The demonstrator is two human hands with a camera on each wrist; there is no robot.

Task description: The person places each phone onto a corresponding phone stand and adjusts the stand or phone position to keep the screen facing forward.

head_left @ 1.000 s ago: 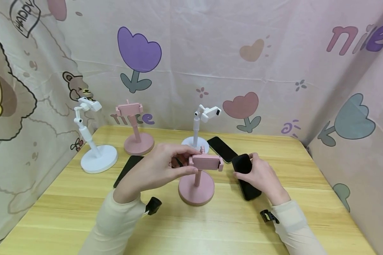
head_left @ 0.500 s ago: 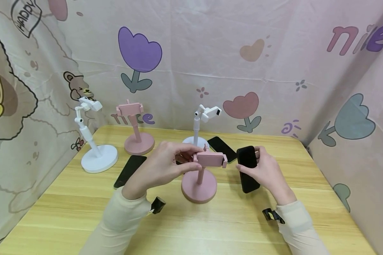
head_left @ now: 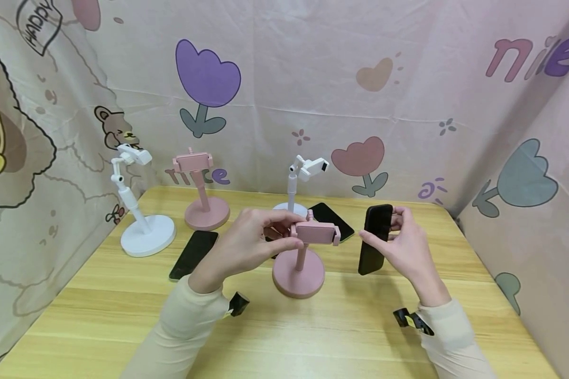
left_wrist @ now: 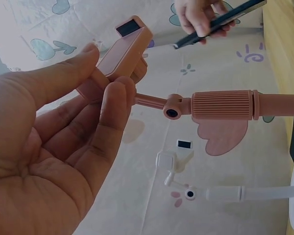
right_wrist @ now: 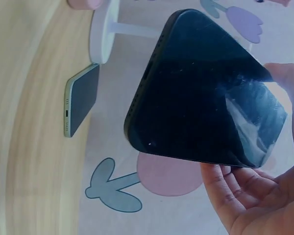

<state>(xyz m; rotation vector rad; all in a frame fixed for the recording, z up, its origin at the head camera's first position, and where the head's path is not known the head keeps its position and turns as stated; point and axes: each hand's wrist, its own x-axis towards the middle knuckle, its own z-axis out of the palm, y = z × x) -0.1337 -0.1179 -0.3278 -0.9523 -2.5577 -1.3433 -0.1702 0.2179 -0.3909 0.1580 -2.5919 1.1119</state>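
Observation:
My left hand (head_left: 248,245) pinches the left end of the clamp on a pink phone stand (head_left: 298,273), whose round base is on the table. In the left wrist view, the thumb and fingers grip one end of the pink clamp (left_wrist: 122,54); a dark pad shows at its far end. To the right of the stand, my right hand (head_left: 405,250) holds a black smartphone (head_left: 375,239) by its long edges, raised off the table and nearly upright. The right wrist view shows the phone's dark glossy screen (right_wrist: 196,93) between thumb and fingers.
Behind stand a white stand (head_left: 291,192), a pink stand (head_left: 201,202) and another white stand (head_left: 142,231) at left. One phone (head_left: 334,221) lies behind the held stand, another (head_left: 194,252) left of my left hand. A printed curtain (head_left: 284,105) closes off the back.
My right hand has lifted the black phone from the table and tilted it upright, moving slightly right. The left hand and the pink stand have shifted a little right and away from me.

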